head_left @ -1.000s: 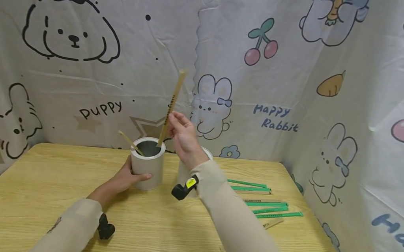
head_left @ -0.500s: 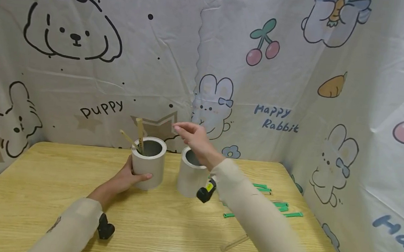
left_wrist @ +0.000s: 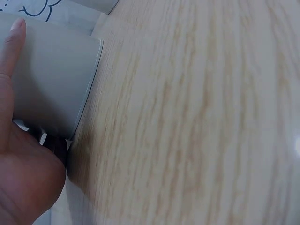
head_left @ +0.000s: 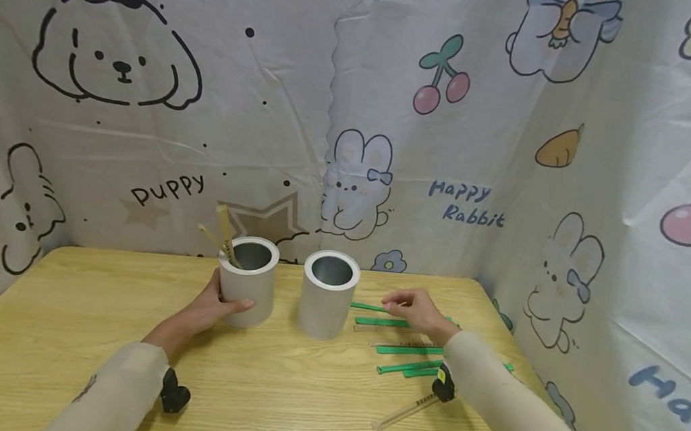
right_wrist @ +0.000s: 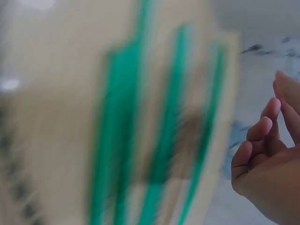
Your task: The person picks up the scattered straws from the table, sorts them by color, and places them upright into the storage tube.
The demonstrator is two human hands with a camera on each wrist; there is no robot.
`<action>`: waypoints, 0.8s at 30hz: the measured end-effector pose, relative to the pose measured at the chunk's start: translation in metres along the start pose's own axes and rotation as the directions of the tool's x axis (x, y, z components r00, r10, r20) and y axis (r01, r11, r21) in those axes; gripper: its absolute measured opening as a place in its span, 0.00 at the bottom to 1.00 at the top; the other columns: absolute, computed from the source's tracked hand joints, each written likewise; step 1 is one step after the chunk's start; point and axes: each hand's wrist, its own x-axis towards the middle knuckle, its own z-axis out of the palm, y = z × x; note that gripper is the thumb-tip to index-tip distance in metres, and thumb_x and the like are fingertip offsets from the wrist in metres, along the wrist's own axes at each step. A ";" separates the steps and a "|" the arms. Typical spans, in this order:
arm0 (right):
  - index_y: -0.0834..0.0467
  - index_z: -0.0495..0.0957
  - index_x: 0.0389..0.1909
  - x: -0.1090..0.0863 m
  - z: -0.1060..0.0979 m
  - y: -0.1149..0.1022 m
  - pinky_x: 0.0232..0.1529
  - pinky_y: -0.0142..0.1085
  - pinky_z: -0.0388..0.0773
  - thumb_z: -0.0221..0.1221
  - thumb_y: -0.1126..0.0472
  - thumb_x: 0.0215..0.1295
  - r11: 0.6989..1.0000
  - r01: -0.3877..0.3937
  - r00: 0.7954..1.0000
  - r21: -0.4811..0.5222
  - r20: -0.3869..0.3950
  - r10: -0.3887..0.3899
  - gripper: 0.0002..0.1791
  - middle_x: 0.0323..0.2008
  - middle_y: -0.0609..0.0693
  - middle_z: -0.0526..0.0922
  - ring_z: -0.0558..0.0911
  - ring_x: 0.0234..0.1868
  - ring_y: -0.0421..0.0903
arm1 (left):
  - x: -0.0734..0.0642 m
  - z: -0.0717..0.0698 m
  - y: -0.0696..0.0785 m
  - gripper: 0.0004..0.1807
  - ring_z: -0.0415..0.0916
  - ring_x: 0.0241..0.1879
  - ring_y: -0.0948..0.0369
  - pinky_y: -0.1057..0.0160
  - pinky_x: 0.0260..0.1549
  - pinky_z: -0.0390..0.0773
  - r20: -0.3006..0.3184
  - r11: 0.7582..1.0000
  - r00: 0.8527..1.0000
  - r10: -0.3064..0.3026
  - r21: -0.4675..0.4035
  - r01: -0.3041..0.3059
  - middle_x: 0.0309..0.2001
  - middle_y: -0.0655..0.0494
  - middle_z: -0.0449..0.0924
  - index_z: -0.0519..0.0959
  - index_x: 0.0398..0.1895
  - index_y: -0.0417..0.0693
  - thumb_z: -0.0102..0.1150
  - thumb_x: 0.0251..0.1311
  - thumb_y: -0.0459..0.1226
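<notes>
My left hand [head_left: 200,316] grips the left white canister [head_left: 248,292], thumb across its front and fingers round the side. Two slim tan sticks [head_left: 225,233] lean out over the left part of its rim. In the left wrist view my thumb lies along the canister wall [left_wrist: 56,77]. My right hand [head_left: 420,313] is over the far end of a group of slim green printed packets [head_left: 410,350], near a green one [head_left: 369,307] at the back. In the right wrist view its fingers [right_wrist: 260,129] are bent, the thumb close to the index finger, with nothing visible between them.
A second white canister [head_left: 327,309] stands upright between the hands, its dark inside showing. A tan, see-through packet [head_left: 403,413] with dark print lies slanted on the wooden table [head_left: 283,393] in front. A printed cloth [head_left: 278,136] hangs behind the table.
My right hand let go of a tan stick, which now leans in the left canister beside the other, and moved right and down to the green packets. My left hand stayed on the canister.
</notes>
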 end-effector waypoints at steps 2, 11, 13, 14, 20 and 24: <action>0.65 0.84 0.50 -0.004 0.000 0.019 0.39 0.39 0.77 0.60 0.62 0.72 0.999 -0.001 1.000 -0.048 0.029 0.002 0.13 0.44 0.58 0.84 0.76 0.36 0.43 | 0.000 0.000 -0.001 0.60 0.49 0.77 0.36 0.36 0.75 0.53 0.004 1.000 1.000 0.001 -0.012 -0.001 0.78 0.30 0.47 0.33 0.80 0.42 0.69 0.61 0.45; 0.64 0.86 0.37 -0.009 0.002 0.041 0.30 0.33 0.71 0.64 0.68 0.67 0.987 0.035 0.998 -0.154 0.048 -0.028 0.04 0.30 0.54 0.82 0.70 0.27 0.41 | 0.001 -0.001 -0.002 0.60 0.48 0.78 0.37 0.36 0.76 0.52 -0.002 0.999 1.000 -0.011 -0.031 0.011 0.78 0.31 0.46 0.33 0.80 0.43 0.70 0.60 0.44; 0.65 0.85 0.35 -0.008 0.002 0.039 0.30 0.33 0.70 0.64 0.69 0.66 0.986 0.031 0.999 -0.162 0.045 -0.024 0.03 0.27 0.52 0.79 0.69 0.26 0.41 | 0.000 -0.001 -0.001 0.61 0.49 0.77 0.37 0.36 0.76 0.52 -0.007 0.999 1.000 -0.011 -0.038 0.010 0.78 0.31 0.46 0.33 0.80 0.43 0.70 0.60 0.44; 0.65 0.85 0.34 -0.007 0.002 0.039 0.30 0.33 0.70 0.64 0.69 0.66 0.986 0.029 0.999 -0.165 0.046 -0.022 0.03 0.26 0.52 0.79 0.69 0.25 0.41 | 0.000 -0.001 0.000 0.61 0.49 0.77 0.37 0.37 0.76 0.53 -0.008 0.999 1.000 -0.010 -0.042 0.009 0.78 0.31 0.47 0.33 0.80 0.43 0.70 0.60 0.44; 0.66 0.85 0.35 -0.005 -0.006 0.020 0.29 0.33 0.68 0.65 0.67 0.66 0.995 -0.003 1.000 -0.099 0.011 0.004 0.04 0.32 0.53 0.82 0.69 0.29 0.42 | -0.003 0.001 0.002 0.60 0.49 0.77 0.38 0.38 0.75 0.53 0.003 0.998 1.000 -0.001 -0.059 0.001 0.78 0.31 0.47 0.33 0.80 0.42 0.69 0.60 0.42; 0.66 0.84 0.44 -0.002 -0.021 -0.017 0.35 0.32 0.72 0.63 0.63 0.69 0.997 -0.037 0.999 0.061 -0.020 0.038 0.09 0.36 0.48 0.81 0.73 0.35 0.42 | -0.003 0.001 0.002 0.60 0.49 0.78 0.38 0.37 0.76 0.52 0.002 0.998 1.000 -0.006 -0.055 0.006 0.78 0.32 0.46 0.32 0.80 0.43 0.70 0.60 0.43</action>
